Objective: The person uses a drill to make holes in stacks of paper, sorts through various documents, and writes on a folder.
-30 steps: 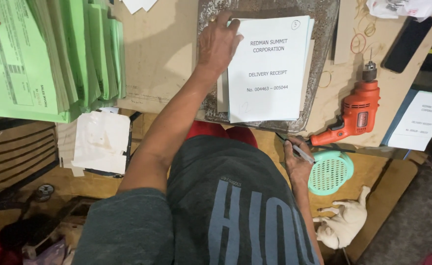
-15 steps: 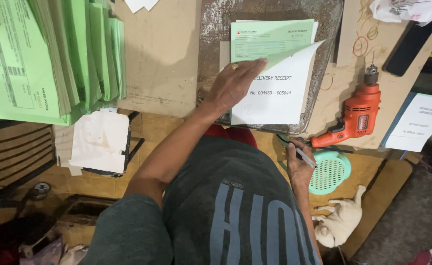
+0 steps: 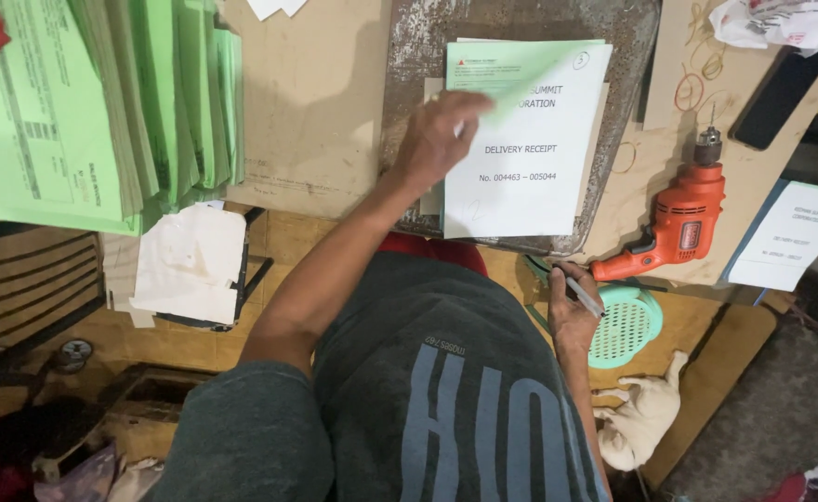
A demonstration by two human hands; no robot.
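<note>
A stapled booklet with a white printed cover point(image 3: 530, 167) lies on a worn metal plate point(image 3: 409, 74) on the bench. My left hand point(image 3: 441, 139) rests on the booklet's left edge and lifts the cover's upper corner, showing a green sheet point(image 3: 511, 65) beneath. My right hand point(image 3: 572, 311) is low at the bench's front edge, closed around a slim pen point(image 3: 584, 296).
An orange power drill point(image 3: 679, 223) lies right of the plate. Stacks of green forms point(image 3: 102, 102) fill the left. A dark phone point(image 3: 781, 84), rubber bands point(image 3: 697, 79), another white booklet point(image 3: 790, 237), a teal plastic stool point(image 3: 627, 325) and a pale dog point(image 3: 641, 418) are at right.
My left hand slid from the booklet's top down its left side, peeling the white cover back to expose the green sheet. The right hand with the pen stayed put.
</note>
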